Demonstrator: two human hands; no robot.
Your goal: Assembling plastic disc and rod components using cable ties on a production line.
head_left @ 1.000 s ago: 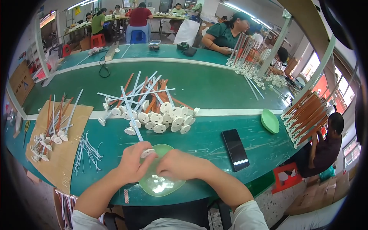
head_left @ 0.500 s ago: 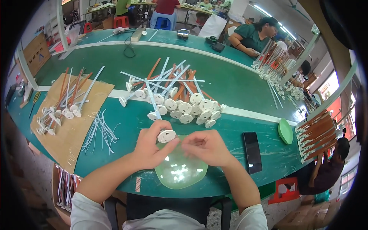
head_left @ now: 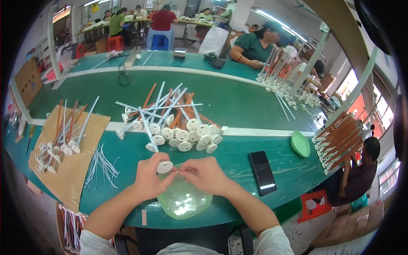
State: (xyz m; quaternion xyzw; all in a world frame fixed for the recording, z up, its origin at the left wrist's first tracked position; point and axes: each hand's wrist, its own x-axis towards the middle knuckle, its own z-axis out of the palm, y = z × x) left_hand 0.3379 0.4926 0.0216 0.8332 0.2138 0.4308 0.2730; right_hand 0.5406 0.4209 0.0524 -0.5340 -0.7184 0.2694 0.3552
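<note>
My left hand (head_left: pixel 148 177) is closed around a white round disc (head_left: pixel 164 167) fixed to a long pale-blue strip (head_left: pixel 147 127), which points away from me. My right hand (head_left: pixel 206 175) is pinched, its fingertips meeting my left thumb and fingers just beside the disc. Whatever lies in that pinch is too small to make out. Below both hands sits a translucent green dish (head_left: pixel 187 206) on the green table. Past my left hand lies a heap of similar white discs (head_left: pixel 183 137) with pale-blue and brown strips.
Cardboard (head_left: pixel 72 189) at left bears more disc-and-strip pieces; thin white strands (head_left: pixel 102 168) lie beside it. To the right are a black phone (head_left: pixel 262 173) and a smaller green dish (head_left: pixel 300 144). Racked brown strips (head_left: pixel 340 138) stand at far right. Co-workers sit beyond and at right.
The whole view has shifted, showing more of the room's far side. My right fingertips have come in from slightly apart to meet my left fingertips. The left hand keeps holding the disc.
</note>
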